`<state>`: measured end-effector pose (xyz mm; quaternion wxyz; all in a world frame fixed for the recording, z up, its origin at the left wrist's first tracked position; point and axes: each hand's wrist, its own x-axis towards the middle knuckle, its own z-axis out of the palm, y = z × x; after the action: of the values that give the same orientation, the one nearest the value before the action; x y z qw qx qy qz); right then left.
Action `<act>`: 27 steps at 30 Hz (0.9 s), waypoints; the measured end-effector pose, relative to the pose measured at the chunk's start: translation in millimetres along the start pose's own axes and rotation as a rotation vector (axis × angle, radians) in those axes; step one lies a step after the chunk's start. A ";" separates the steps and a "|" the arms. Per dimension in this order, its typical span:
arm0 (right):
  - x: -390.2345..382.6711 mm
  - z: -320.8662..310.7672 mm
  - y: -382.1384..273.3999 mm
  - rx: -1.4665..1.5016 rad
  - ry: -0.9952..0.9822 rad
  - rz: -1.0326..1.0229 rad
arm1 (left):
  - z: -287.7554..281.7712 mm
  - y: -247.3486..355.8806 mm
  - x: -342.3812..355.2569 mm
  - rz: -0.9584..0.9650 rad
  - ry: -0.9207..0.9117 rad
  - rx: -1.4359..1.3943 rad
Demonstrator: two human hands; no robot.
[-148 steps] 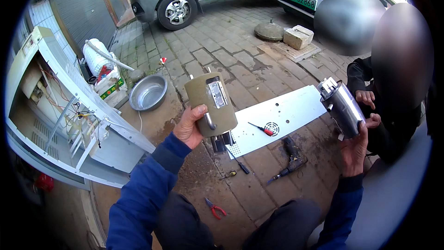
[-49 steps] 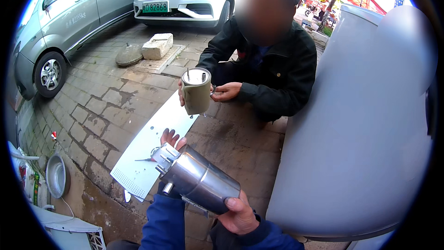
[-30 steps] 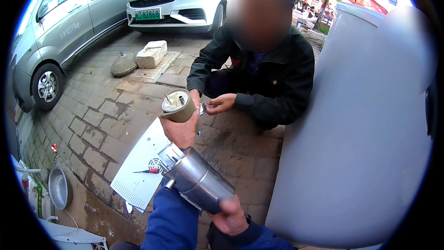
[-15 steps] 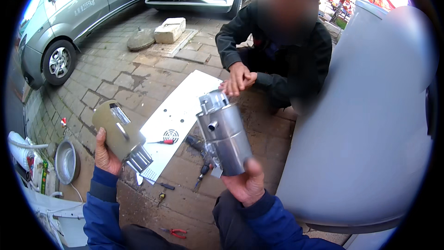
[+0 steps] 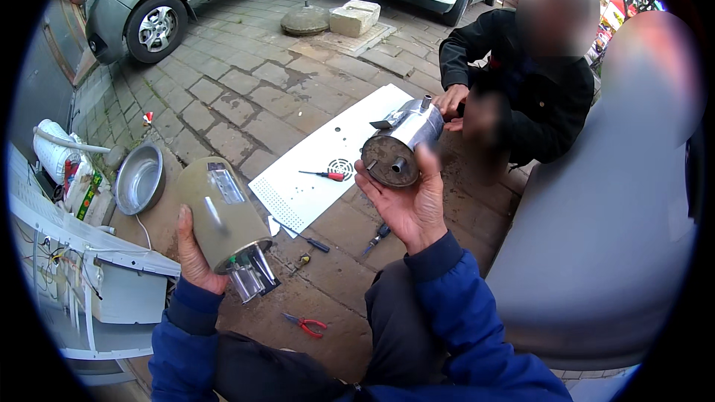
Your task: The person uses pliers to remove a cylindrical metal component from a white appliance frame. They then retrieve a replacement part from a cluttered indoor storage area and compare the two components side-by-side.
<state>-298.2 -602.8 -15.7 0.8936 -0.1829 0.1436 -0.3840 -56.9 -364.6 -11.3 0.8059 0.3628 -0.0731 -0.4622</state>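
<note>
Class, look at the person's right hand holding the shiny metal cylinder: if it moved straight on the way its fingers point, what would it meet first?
Beyond the metal cylinder that the right hand holds, probably the other person's hand at the cylinder's far end; depth is uncertain.

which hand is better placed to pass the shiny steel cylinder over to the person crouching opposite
Right. The right hand already holds the steel cylinder, whose far end nearly meets that person's hand. The left hand is lower, gripping the olive canister.
</note>
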 end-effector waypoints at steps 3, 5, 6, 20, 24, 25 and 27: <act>8.3 22.0 13.7 0.019 -0.094 0.087 | 6.8 2.1 -0.6 -0.029 -0.017 -0.041; 10.3 38.4 25.9 -0.089 -0.221 0.101 | -2.1 7.1 1.2 -0.026 -0.057 -0.031; 11.6 47.6 26.4 -0.151 -0.287 0.093 | 1.1 8.8 2.4 -0.035 -0.083 -0.045; 40.1 19.2 83.0 -0.287 -0.438 0.203 | -34.7 20.5 32.4 0.083 0.026 0.009; 46.9 5.4 94.5 -0.208 -0.381 0.321 | -37.0 16.3 35.5 0.092 0.006 0.013; 48.4 4.6 95.9 -0.208 -0.388 0.336 | -38.0 15.3 36.9 0.097 -0.016 -0.001; 48.4 10.6 96.2 -0.236 -0.400 0.336 | -40.3 14.1 37.7 0.083 -0.035 -0.012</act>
<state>-200.9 -574.9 -53.9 0.9278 -0.3315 0.0362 -0.1675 -7.7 -369.6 -39.6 0.8251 0.3464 -0.0995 -0.4351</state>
